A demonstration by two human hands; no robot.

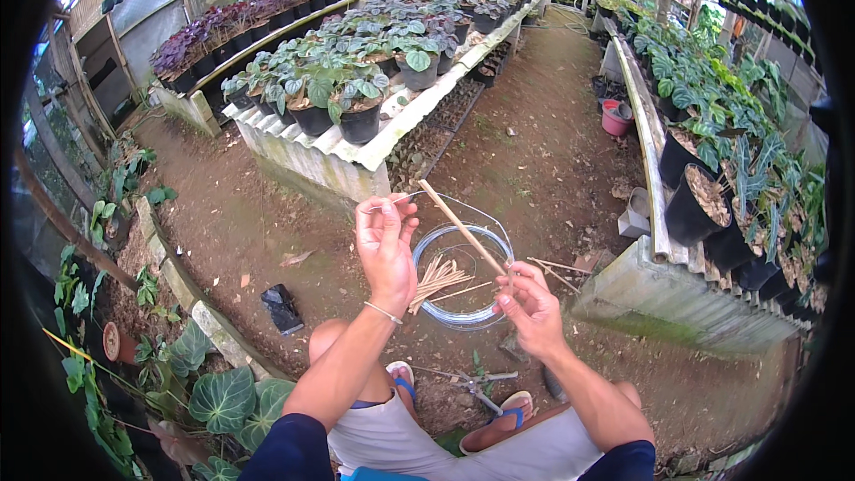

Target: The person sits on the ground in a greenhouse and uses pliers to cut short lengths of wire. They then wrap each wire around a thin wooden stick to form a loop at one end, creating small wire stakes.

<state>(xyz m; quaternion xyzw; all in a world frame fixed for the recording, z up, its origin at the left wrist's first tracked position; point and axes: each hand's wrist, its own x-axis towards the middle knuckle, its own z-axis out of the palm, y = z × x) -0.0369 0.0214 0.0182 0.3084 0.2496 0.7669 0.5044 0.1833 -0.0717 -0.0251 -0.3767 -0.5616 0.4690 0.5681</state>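
Squatting on dirt floor [534, 151], person worked over clear round bowl [463, 276] set on ground between knees, within easy reach. Left hand [385, 249] raised, fingers pinched on thin wire [392, 202], stretching it taut. Right hand [530, 303] gripped long bamboo stick [459, 224] near lower end, angled up toward wire. Spare sticks [436, 278] bundled in bowl. Pliers [476, 389] lay by sandals. Black packet [282, 307] lay flat on soil, left; label unreadable. Potted plants [356, 93] lined bench [374, 147].

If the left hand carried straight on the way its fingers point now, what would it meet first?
The left hand points up and away, pinching a thin wire. Straight on, it would likely first meet the corrugated edge of the plant bench, below the black pots. Depth is unclear; bare ground may lie between.
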